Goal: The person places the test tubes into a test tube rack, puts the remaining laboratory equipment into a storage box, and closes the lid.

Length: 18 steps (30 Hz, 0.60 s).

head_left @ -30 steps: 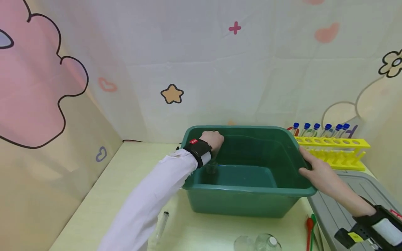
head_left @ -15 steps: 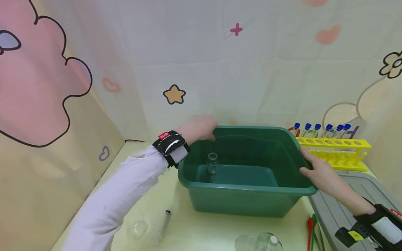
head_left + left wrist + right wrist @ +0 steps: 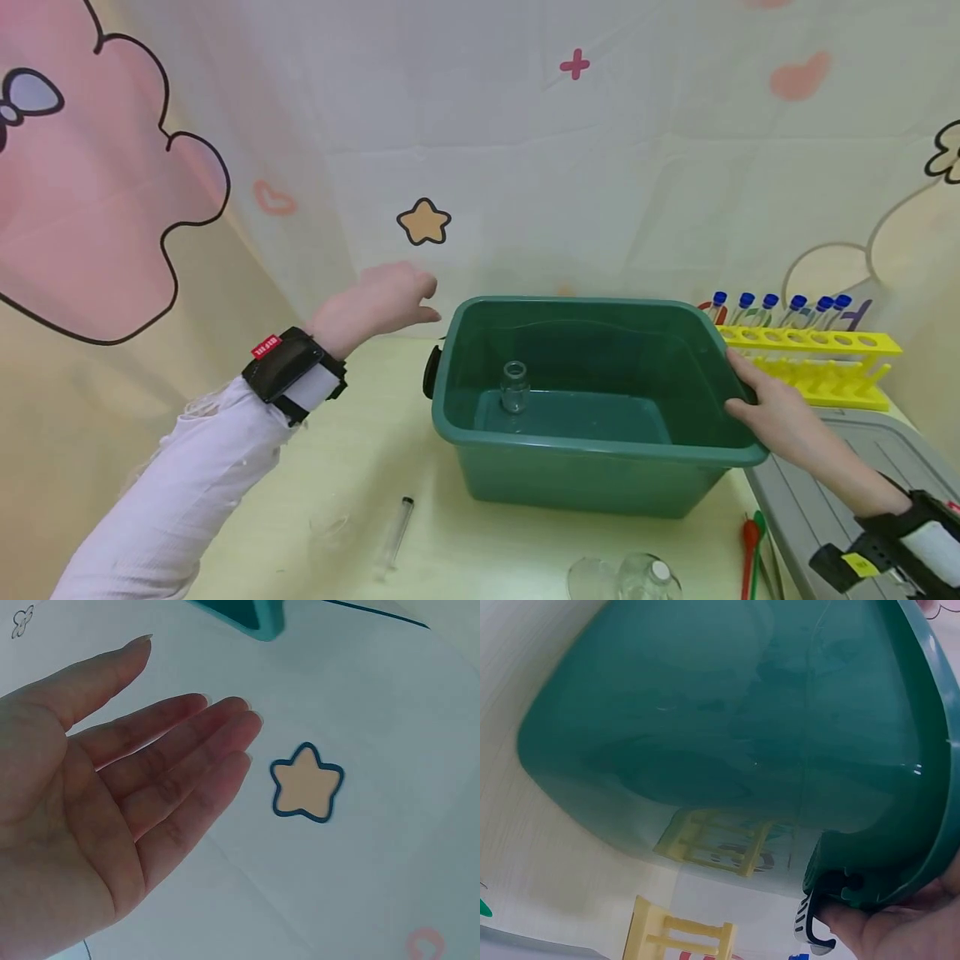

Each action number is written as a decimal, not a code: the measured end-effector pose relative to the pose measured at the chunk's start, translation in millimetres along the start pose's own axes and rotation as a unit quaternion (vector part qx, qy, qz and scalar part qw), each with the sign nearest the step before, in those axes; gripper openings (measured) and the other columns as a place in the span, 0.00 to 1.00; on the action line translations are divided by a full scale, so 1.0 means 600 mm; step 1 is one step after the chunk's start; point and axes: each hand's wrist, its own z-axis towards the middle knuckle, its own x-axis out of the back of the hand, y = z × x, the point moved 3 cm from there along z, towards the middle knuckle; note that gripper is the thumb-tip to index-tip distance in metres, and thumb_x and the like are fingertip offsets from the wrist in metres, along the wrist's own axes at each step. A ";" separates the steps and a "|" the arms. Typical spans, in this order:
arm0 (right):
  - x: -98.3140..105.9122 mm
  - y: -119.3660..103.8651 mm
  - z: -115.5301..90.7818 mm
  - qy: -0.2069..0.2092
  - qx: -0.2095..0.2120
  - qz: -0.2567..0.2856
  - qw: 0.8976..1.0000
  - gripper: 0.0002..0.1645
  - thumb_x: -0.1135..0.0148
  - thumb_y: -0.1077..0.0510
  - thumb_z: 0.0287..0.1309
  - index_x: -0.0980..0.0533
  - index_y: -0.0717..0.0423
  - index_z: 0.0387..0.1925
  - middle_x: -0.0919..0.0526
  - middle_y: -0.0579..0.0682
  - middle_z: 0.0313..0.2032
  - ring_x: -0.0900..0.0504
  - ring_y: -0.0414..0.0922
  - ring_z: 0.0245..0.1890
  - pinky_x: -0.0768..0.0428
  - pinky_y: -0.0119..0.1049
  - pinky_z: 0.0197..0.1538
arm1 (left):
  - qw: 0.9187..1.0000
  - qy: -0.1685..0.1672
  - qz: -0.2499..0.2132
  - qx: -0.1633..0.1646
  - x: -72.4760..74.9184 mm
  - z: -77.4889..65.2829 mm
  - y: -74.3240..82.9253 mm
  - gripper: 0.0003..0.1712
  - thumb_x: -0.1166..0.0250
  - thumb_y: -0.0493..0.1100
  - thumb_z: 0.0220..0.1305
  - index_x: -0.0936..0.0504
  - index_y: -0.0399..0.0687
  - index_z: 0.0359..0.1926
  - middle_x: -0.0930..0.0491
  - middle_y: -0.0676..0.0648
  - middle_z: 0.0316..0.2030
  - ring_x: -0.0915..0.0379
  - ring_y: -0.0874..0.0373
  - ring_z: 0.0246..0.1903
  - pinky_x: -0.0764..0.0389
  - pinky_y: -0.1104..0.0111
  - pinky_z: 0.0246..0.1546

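A green plastic storage bin (image 3: 570,475) stands on the table in the head view. Inside it, near the left end, a small clear glass jar (image 3: 514,388) stands upright. My left hand (image 3: 378,302) hovers to the left of the bin, apart from it, and holds nothing. In the left wrist view its fingers (image 3: 187,769) are relaxed, palm showing. My right hand (image 3: 783,421) grips the bin's right rim, thumb on the inner side. The right wrist view shows that hand (image 3: 907,926) under the rim beside a black latch (image 3: 821,911).
Behind my right hand stands a yellow test tube rack (image 3: 810,337) with several blue-capped tubes. A grey lid (image 3: 832,467) lies at the right. In front are a syringe (image 3: 399,533), clear glassware (image 3: 648,575), and red (image 3: 750,542) and green (image 3: 759,533) handled tools.
My left hand has come up out of the bin and moved left, past its rim, leaving the glass jar standing inside. The right hand has stayed on the right rim.
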 end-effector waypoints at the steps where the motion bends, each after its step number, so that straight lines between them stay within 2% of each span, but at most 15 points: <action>1: 0.000 0.001 0.000 0.001 -0.001 0.001 1.000 0.38 0.53 0.67 0.60 0.61 0.73 0.64 0.48 0.80 0.56 0.27 0.66 0.40 0.26 0.53 0.38 | 1.000 0.000 -0.003 -0.003 -0.003 -0.006 -0.006 0.10 0.36 0.44 0.57 0.23 0.40 0.29 0.27 0.49 0.23 0.32 0.56 0.24 0.30 0.66 0.26; 5: 0.004 0.003 0.002 0.004 0.001 0.001 1.000 0.38 0.53 0.67 0.60 0.61 0.73 0.64 0.47 0.80 0.56 0.27 0.65 0.40 0.27 0.54 0.39 | 1.000 -0.002 -0.010 -0.009 -0.017 -0.025 -0.026 0.10 0.36 0.43 0.56 0.22 0.40 0.28 0.26 0.50 0.23 0.31 0.56 0.24 0.30 0.66 0.27; 10: 0.003 0.001 0.001 -0.005 0.008 0.005 1.000 0.39 0.52 0.67 0.60 0.62 0.73 0.64 0.51 0.78 0.58 0.33 0.70 0.47 0.30 0.57 0.42 | 1.000 -0.010 -0.003 -0.010 -0.045 -0.056 -0.045 0.10 0.35 0.44 0.55 0.23 0.42 0.26 0.28 0.51 0.20 0.33 0.56 0.21 0.31 0.67 0.23; 14: -0.001 -0.001 -0.002 -0.007 0.005 0.011 1.000 0.39 0.52 0.68 0.60 0.62 0.73 0.64 0.53 0.78 0.59 0.35 0.71 0.48 0.31 0.57 0.43 | 1.000 -0.028 -0.013 -0.008 -0.084 -0.094 -0.054 0.12 0.35 0.43 0.54 0.27 0.44 0.22 0.33 0.53 0.17 0.37 0.59 0.18 0.34 0.68 0.19; 18: -0.006 -0.005 -0.004 -0.009 0.004 0.017 1.000 0.39 0.52 0.68 0.60 0.62 0.73 0.64 0.52 0.78 0.59 0.32 0.69 0.46 0.28 0.54 0.41 | 0.998 -0.052 -0.046 0.000 -0.135 -0.138 -0.062 0.14 0.34 0.43 0.53 0.30 0.46 0.20 0.35 0.54 0.17 0.41 0.62 0.17 0.36 0.69 0.19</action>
